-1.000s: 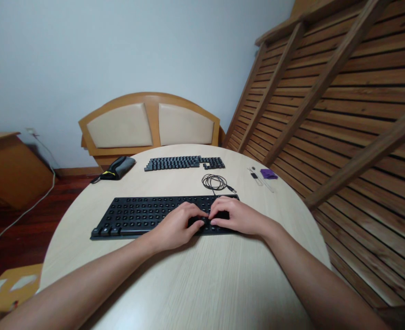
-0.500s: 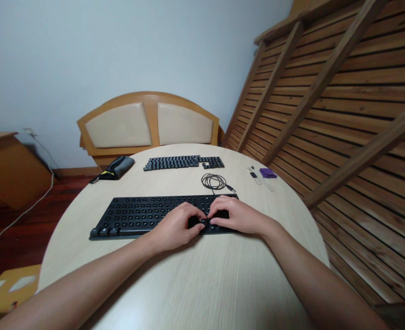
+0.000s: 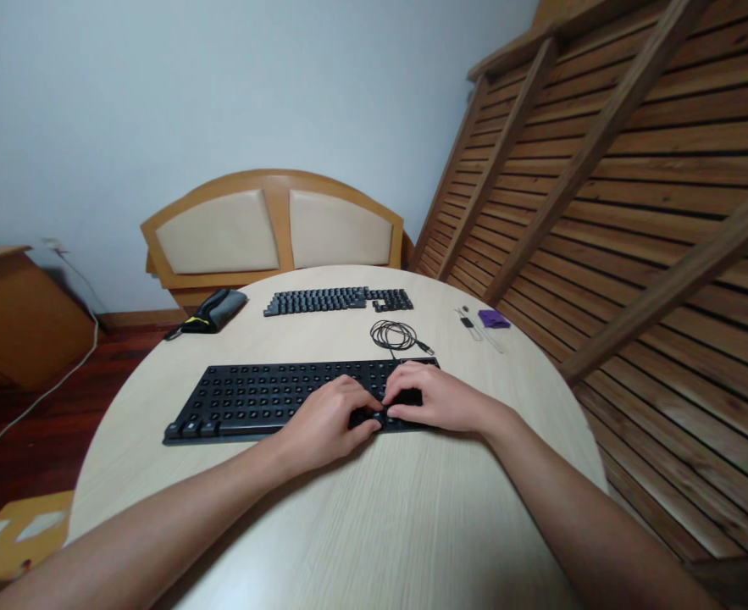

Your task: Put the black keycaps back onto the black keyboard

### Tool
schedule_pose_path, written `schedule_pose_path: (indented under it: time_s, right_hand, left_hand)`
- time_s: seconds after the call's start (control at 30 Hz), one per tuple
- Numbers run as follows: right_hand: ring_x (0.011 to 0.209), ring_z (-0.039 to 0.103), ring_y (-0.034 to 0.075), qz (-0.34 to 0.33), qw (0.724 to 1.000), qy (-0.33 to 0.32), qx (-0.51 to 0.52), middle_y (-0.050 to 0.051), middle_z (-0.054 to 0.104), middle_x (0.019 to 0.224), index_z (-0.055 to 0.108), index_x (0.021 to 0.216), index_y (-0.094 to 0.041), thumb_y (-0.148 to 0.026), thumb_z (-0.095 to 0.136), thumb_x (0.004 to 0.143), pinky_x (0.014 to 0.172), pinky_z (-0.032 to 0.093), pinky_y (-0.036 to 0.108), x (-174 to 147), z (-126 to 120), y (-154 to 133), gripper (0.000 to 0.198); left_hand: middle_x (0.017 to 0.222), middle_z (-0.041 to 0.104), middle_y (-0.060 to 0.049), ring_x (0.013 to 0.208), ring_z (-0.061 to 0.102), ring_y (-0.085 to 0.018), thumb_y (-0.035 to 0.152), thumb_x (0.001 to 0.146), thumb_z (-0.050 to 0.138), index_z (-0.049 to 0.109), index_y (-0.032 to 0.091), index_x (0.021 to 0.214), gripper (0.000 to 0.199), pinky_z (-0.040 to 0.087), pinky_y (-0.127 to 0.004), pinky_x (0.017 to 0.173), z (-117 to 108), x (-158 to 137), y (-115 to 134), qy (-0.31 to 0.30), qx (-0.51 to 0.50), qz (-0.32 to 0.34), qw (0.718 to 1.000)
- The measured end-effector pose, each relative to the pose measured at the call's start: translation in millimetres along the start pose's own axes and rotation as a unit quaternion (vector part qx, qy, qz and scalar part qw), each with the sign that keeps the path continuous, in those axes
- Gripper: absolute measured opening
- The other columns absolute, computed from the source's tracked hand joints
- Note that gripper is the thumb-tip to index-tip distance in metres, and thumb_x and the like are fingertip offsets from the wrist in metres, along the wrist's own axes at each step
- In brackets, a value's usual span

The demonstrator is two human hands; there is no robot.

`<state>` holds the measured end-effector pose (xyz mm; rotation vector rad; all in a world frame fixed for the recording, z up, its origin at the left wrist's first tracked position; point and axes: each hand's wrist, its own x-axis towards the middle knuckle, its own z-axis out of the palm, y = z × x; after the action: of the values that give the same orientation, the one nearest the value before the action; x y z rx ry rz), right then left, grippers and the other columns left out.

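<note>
A black keyboard (image 3: 252, 402) lies across the table, most of its switches bare, with a few keycaps (image 3: 191, 429) fitted at its lower left corner. My left hand (image 3: 335, 419) rests over the lower right part, thumb and forefinger curled together around a small dark keycap (image 3: 379, 413), which is mostly hidden. Close against it, my right hand (image 3: 428, 396) has its thumb and fingertips bent to the same spot. Whatever lies between the right fingertips is too small to make out.
Loose keycaps (image 3: 316, 301) stand in rows at the back of the round table (image 3: 374, 525). Behind the keyboard is a coiled USB cable (image 3: 394, 335). A dark pouch (image 3: 212, 312) lies back left; small tools (image 3: 472, 326) and a purple cloth (image 3: 494, 318) lie right.
The left thumb and forefinger have shifted slightly right, nearer the right fingertips, and the keycap between them shows less. My right hand is almost unmoved.
</note>
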<state>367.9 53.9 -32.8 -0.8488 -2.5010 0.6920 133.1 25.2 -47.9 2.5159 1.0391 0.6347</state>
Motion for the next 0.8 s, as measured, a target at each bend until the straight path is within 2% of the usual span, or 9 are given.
schedule_pose_path:
  time_s: [0.27,0.4,0.67,0.8]
  right_hand:
    - [0.099,0.063,0.02,-0.007,1.0,0.006,0.01,0.004,0.071,0.1,0.074,0.094,-0.023,-0.025,0.076,0.083,0.093,0.048,0.037,1.0,3.2,-2.2,0.011]
    - [0.098,0.063,0.02,-0.009,1.0,0.008,0.008,0.004,0.07,0.1,0.073,0.087,-0.022,-0.026,0.077,0.082,0.092,0.048,0.037,0.7,4.4,-0.1,0.008]
    - [0.098,0.062,0.019,-0.014,1.0,-0.009,0.012,0.003,0.071,0.099,0.074,0.087,-0.022,-0.027,0.074,0.087,0.092,0.047,0.035,1.8,4.4,-1.0,0.005]
    - [0.096,0.063,0.018,-0.009,1.0,-0.013,0.022,0.002,0.071,0.096,0.075,0.085,-0.022,-0.031,0.071,0.09,0.09,0.046,0.033,3.1,4.8,-1.1,0.01]
  left_hand:
    - [0.1,0.073,-0.006,0.1,0.063,-0.025,0.026,0.091,0.067,0.073,0.019,0.103,0.015,0.052,-0.038,0.088,-1.3,0.0,4.2,0.002,0.019,0.0,1.0]
    - [0.101,0.073,-0.006,0.1,0.063,-0.025,0.026,0.091,0.066,0.073,0.02,0.105,0.017,0.052,-0.038,0.087,0.2,-0.2,4.0,0.002,0.023,0.0,1.0]
    - [0.097,0.073,-0.006,0.096,0.065,-0.025,0.025,0.087,0.07,0.073,0.019,0.1,0.015,0.053,-0.039,0.084,-0.5,-0.3,5.5,-0.004,0.017,-0.03,0.999]
    - [0.096,0.072,-0.006,0.094,0.065,-0.025,0.025,0.086,0.072,0.072,0.02,0.099,0.014,0.053,-0.038,0.084,-1.1,-0.1,4.6,-0.005,0.012,-0.034,0.999]
